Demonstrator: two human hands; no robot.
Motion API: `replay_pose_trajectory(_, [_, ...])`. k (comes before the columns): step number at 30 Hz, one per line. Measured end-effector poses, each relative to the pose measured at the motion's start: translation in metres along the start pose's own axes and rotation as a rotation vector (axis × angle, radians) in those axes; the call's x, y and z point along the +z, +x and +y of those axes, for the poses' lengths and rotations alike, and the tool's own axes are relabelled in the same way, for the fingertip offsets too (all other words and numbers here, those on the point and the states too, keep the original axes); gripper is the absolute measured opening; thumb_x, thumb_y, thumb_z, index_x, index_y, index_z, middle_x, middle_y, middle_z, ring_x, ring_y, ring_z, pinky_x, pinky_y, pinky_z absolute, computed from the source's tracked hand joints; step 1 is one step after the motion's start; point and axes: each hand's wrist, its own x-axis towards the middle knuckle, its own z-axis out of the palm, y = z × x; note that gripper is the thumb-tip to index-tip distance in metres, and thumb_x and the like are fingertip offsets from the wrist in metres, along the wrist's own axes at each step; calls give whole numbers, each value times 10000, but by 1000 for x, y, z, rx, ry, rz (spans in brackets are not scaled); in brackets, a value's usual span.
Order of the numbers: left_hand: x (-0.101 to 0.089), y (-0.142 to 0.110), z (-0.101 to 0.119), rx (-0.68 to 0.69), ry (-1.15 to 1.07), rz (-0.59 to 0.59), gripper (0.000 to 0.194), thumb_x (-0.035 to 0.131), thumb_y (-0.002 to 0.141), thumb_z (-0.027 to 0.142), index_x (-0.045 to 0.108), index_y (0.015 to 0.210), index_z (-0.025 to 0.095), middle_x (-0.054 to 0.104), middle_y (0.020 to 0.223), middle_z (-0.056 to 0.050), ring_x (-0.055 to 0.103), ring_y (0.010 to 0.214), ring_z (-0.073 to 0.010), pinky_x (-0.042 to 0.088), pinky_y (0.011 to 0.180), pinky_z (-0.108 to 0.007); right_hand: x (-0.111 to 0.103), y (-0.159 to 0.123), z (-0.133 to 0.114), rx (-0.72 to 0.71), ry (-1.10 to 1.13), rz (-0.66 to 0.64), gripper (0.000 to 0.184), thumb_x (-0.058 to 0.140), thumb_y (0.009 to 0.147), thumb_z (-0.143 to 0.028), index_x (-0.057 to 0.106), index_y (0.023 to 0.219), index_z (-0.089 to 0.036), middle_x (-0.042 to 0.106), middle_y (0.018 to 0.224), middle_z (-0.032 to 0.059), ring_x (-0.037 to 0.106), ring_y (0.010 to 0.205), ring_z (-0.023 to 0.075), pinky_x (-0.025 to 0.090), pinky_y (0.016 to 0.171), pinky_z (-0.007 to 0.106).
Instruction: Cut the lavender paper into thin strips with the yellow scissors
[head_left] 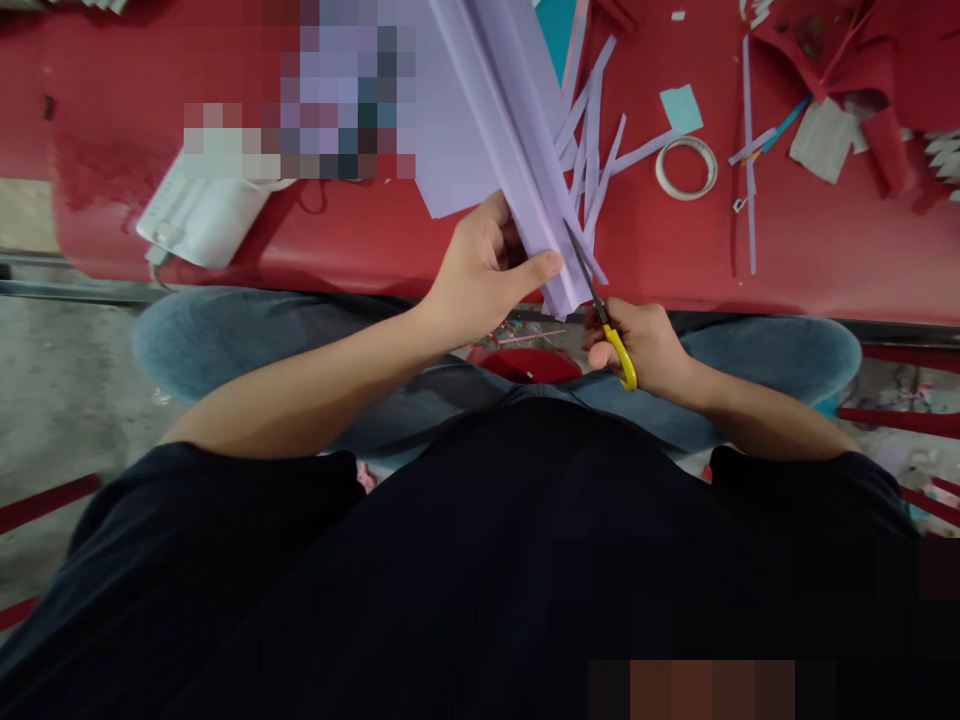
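Observation:
My left hand point(487, 265) grips a folded sheet of lilac paper point(517, 150) near its lower end, thumb on top and fingers underneath. In my right hand point(641, 345) is a pair of scissors point(619, 355) with a yellow handle. Their dark blades lie along the paper's right edge, where a narrow strip point(589, 250) parts from the sheet. Several cut lilac strips point(592, 130) lie on the red table beyond the blades. More lilac paper point(450, 150) lies flat to the left of the folded sheet.
The red table point(360, 240) ends just before my lap. A white box-like device with a cable point(217, 210) sits at the left, near a blurred-out patch. To the right are a roll of tape point(686, 168), a light blue paper square point(681, 108) and crumpled red material point(832, 50).

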Motion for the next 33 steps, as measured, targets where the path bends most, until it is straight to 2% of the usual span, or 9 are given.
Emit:
replay_pose_trajectory(5, [1,0,2,12,-33,-14,467,876,874,577,657,1221,355,805,1188,-14,720,1142,-312,623,1037,-639,3,-2,-1,25,155,22,923,681,610,-1029,681,1002,-194,794,846,73,797,806,274,615,718,349])
replay_pose_trajectory(9, [3,-1,6,-24,-43,-24,509,925,826,588,670,1192,344,818,1126,-4,722,1061,-273,670,973,-557,2,0,1,16,162,14,961,690,589,-1033,700,1049,-190,815,884,98,822,844,309,656,764,390])
replay_pose_trajectory(12, [6,-4,12,-83,-34,-33,554,929,831,558,668,1246,299,815,1125,-31,744,1095,-278,685,973,-520,0,0,2,7,134,13,980,677,578,-1046,706,1042,-183,827,899,108,828,853,314,670,782,404])
replay_pose_trajectory(15, [11,-7,18,-112,-35,-29,568,922,835,513,658,1265,251,799,1141,-65,775,1134,-302,691,961,-499,1,0,1,10,143,12,976,661,579,-1053,700,1021,-183,842,935,118,840,892,326,678,790,407])
replay_pose_trajectory(22, [17,-10,20,-103,-70,-37,488,900,851,431,653,1225,239,794,1145,-69,788,1158,-304,687,990,-495,3,0,-6,6,128,27,973,578,637,-1067,701,997,-172,833,901,124,837,868,318,662,740,390])
replay_pose_trajectory(29, [17,-10,20,-99,-48,-30,520,906,848,448,653,1245,226,807,1141,-66,795,1147,-297,701,971,-473,4,1,-7,7,51,49,947,522,681,-1073,696,929,-176,708,699,50,751,717,237,580,623,319])
replay_pose_trajectory(33, [15,-10,19,-117,-47,-44,516,897,865,472,650,1260,249,807,1177,-68,787,1167,-303,690,1008,-509,5,0,-5,5,64,53,946,530,683,-1069,698,948,-176,732,718,62,770,738,249,595,639,326])
